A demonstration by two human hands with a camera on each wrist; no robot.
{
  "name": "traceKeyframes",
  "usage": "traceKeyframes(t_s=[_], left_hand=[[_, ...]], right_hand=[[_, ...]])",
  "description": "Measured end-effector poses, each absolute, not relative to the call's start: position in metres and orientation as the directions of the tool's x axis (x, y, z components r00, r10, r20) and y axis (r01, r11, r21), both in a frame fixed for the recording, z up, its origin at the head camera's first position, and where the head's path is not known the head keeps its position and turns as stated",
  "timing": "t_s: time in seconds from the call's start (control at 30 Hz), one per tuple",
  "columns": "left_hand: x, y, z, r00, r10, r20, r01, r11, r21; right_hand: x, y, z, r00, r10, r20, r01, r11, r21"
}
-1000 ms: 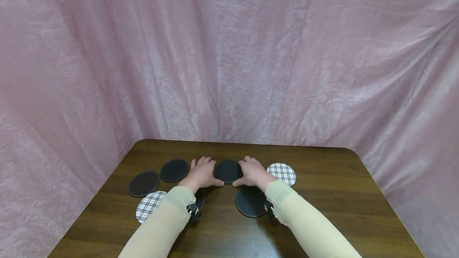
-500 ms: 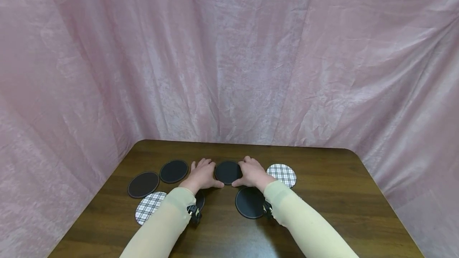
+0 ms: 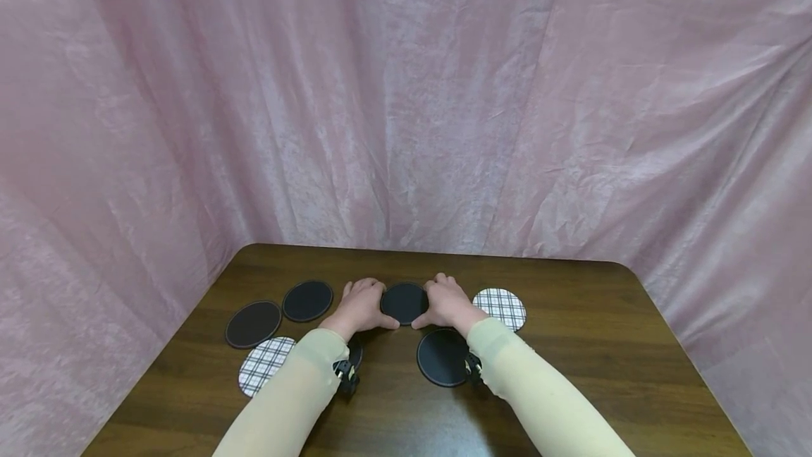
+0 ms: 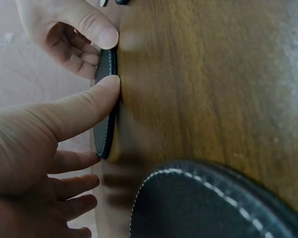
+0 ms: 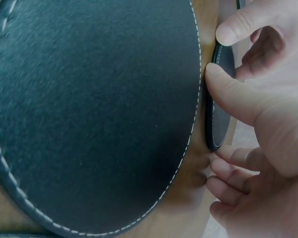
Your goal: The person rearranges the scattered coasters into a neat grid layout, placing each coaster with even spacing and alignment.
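Observation:
At the middle of the table's far part lies a black round coaster (image 3: 404,304) with pale edge stitching. My left hand (image 3: 358,309) holds its left side, thumb at the near rim and a fingertip at the side rim, as the left wrist view shows. On the opposite side my right hand (image 3: 447,306) grips the same coaster in like fashion, thumb tip on the near rim. The two thumbs (image 4: 102,89) are a short gap apart. A second black coaster (image 3: 440,360) lies nearer, beside the right wrist. Another black coaster (image 3: 357,352) is mostly hidden under the left wrist.
Two black coasters (image 3: 308,300) (image 3: 254,324) and a white plaid one (image 3: 265,364), partly covered by my left sleeve, lie on the left. Another plaid coaster (image 3: 500,307) is right of my right hand. A pink curtain (image 3: 406,104) hangs behind the wooden table (image 3: 609,344).
The left hand has shifted very slightly right, its fingers a little closer to the held coaster. The right hand and the other coasters look unmoved.

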State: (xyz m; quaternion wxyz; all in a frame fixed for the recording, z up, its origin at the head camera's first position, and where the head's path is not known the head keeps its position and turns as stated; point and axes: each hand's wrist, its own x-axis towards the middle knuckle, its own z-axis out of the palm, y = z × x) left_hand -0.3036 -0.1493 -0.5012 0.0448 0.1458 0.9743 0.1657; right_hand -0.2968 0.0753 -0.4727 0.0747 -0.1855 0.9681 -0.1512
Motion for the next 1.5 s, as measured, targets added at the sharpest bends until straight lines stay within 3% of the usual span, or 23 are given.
traceKeyframes(t_s=[0.17,0.47,1.1,1.5], left_hand=[[-0.29,-0.142,-0.48,-0.959,0.274,-0.064,0.242,0.92,0.309],[-0.29,-0.138,-0.481,-0.97,0.229,-0.084,0.197,0.938,0.287],[-0.282,-0.133,-0.483,-0.984,0.174,-0.043,0.148,0.925,0.35],[-0.279,-0.113,-0.483,-0.98,0.2,-0.017,0.177,0.902,0.395]], right_hand=[[-0.298,0.075,-0.472,-0.924,-0.371,-0.093,-0.321,0.884,-0.339],[-0.296,0.075,-0.474,-0.931,-0.358,-0.077,-0.307,0.877,-0.369],[-0.294,0.084,-0.476,-0.922,-0.384,0.044,-0.362,0.817,-0.449],[-0.295,0.106,-0.472,-0.915,-0.399,0.063,-0.389,0.827,-0.405]])
